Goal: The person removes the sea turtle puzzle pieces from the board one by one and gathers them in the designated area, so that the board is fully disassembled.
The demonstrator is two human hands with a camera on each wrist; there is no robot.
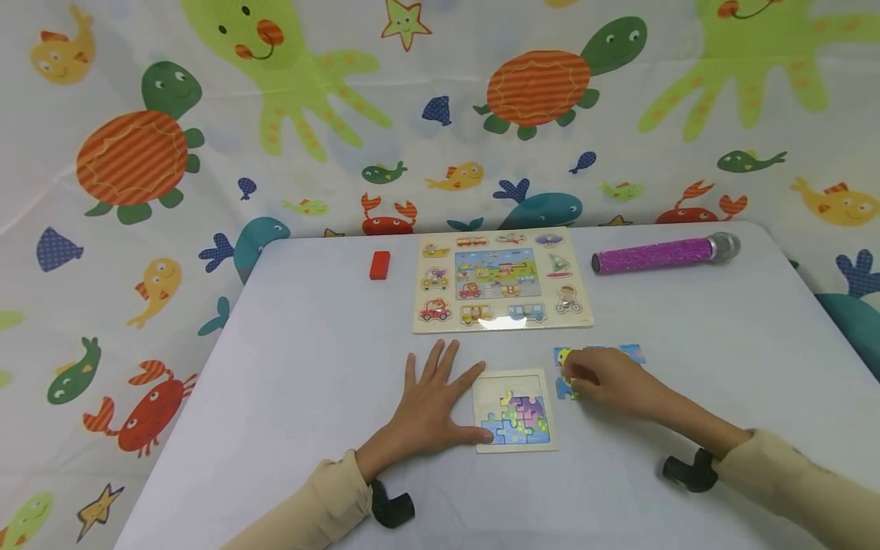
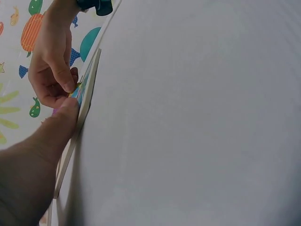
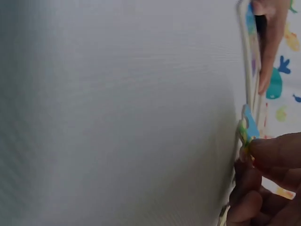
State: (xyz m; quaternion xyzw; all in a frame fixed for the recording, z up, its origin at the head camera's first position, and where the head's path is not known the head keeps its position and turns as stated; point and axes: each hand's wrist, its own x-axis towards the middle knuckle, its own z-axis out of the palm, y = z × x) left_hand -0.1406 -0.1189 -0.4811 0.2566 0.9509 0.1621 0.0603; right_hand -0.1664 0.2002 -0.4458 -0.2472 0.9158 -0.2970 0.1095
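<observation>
A small square wooden jigsaw board [image 1: 490, 386] lies on the table, its lower and right parts filled with blue, green and purple pieces. My left hand [image 1: 429, 409] is spread along its left side, the thumb resting on the lower left corner and the index fingertip near the upper left. Right of the board, my right hand [image 1: 612, 382] pinches a blue and yellow-green jigsaw piece [image 3: 251, 125] between thumb and fingers. Beside and partly beneath that hand lie loose jigsaw pieces [image 1: 632, 353], some of them hidden by it.
Behind the small board lies a larger wooden vehicle picture puzzle [image 1: 433, 263] with a shiny surface. A red block [image 1: 380, 265] sits to its left, a purple glitter microphone [image 1: 656, 256] to its right. A sea-animal printed cloth [image 1: 330, 99] hangs behind the white table [image 1: 296, 367].
</observation>
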